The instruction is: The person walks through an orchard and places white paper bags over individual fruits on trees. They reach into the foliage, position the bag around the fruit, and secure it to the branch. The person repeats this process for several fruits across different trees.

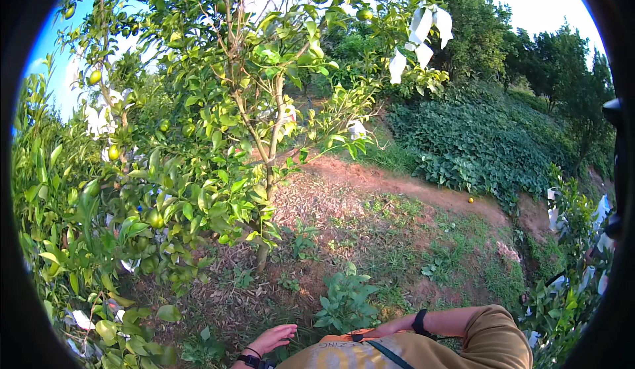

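My left hand (273, 339) is low in the view, left of my body, with nothing in it and its fingers slightly apart. A dark wristwatch (255, 361) and a thin band circle that wrist. My right hand (383, 329) lies against an orange cloth item (342, 337) at my waist; its fingers are hidden there. A black band (420, 322) sits on the right wrist. A dark green strap (389, 354) crosses my tan shirt (446, 354). Ahead stands a citrus tree (270, 170) bearing green and yellowing fruit, including a yellow one (114, 152) on the left.
White wraps (421, 26) hang from branches at upper right and elsewhere. A leafy weed (347, 299) grows just before me. A yellow fruit (471, 200) lies on the reddish dirt path (377, 175) below a vine-covered bank (476, 140). Foliage with wraps (570, 289) crowds the right edge.
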`<state>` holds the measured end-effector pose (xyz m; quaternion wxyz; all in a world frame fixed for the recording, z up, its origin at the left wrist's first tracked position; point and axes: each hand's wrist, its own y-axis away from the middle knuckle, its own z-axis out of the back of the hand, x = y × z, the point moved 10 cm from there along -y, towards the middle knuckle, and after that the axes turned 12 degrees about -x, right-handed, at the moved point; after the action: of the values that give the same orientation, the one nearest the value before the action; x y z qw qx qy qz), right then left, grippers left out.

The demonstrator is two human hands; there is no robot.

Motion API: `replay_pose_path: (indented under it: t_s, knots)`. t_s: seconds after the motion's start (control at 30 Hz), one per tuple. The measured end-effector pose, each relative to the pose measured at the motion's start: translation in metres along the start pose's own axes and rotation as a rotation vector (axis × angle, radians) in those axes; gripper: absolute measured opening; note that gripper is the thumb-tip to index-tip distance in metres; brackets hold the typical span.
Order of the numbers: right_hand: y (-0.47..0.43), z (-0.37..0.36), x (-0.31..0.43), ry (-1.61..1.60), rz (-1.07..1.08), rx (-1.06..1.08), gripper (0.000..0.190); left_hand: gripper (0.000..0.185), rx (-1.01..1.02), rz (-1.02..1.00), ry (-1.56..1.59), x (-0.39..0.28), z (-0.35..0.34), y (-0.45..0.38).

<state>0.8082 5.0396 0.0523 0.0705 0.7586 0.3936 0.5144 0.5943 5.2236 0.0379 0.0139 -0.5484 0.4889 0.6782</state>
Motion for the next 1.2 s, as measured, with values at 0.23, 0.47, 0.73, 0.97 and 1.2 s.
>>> replay_pose_path:
  t_s: [0.23,0.47,0.73,0.97,1.2]
  knots:
    - [0.006,0.094,0.042,0.640,-0.165,0.117,0.056,0.061,0.538,-0.247,-0.203,-0.053,-0.184,0.000]
    - [0.050,0.119,0.104,0.304,0.196,0.338,0.050,0.056,0.377,-0.206,-0.362,-0.082,-0.246,-0.077]
    - [0.046,0.202,0.068,1.028,-0.060,0.062,0.042,0.041,0.325,-0.126,-0.521,-0.097,-0.283,-0.104]
    - [0.071,0.184,0.119,1.316,0.296,-0.172,0.030,0.048,0.107,-0.124,-0.338,-0.081,-0.272,-0.113]
    - [0.047,0.169,0.081,1.357,0.051,-0.107,0.029,0.034,-0.134,-0.338,-0.507,-0.099,-0.258,-0.096]
